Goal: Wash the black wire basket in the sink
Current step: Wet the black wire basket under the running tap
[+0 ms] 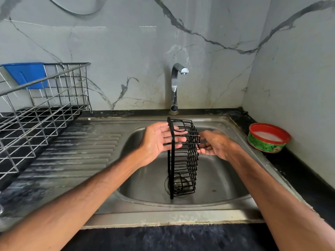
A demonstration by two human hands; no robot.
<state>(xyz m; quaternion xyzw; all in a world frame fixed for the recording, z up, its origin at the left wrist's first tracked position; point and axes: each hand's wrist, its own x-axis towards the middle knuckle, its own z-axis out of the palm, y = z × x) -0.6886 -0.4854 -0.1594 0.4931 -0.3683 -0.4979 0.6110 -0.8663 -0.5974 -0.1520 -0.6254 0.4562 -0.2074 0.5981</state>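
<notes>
Head view: a steel dish rack [45,98] is seen at far left. The left hand [159,140] is held flat, fingers straight, against the left face of the black wire basket [183,156], which is stood on end in the sink [226,178]. The right hand [215,145], blurred, is set at the basket's right edge; whether it grips cannot be told.
</notes>
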